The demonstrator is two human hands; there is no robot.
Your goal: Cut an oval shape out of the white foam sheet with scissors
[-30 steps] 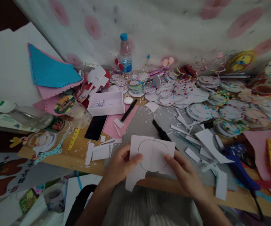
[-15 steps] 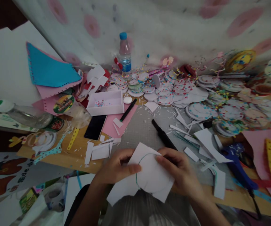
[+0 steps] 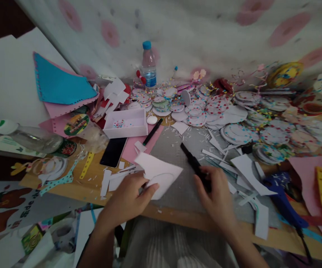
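Since the last frame the white sheet (image 3: 163, 169) has swung leftward, out of the right hand (image 3: 217, 190), which has gone to the black tool (image 3: 190, 158). Pinched tight, the left hand (image 3: 130, 195) has one edge of the sheet, above the near part of the grey mat (image 3: 166, 149). Fingers curl about the tool's near end; whether that grip is fully closed I cannot tell. Held from one side only, the sheet could twist or droop. If the tool is sharp, the left thumb, close to the drawn curve, would be at risk. Paper offcuts (image 3: 252, 175) crowd the right, with the blue glue gun (image 3: 288, 208) beyond; piled discs (image 3: 219, 106) block the back of the tabletop (image 3: 88, 190), and a phone (image 3: 113, 152) lies left.
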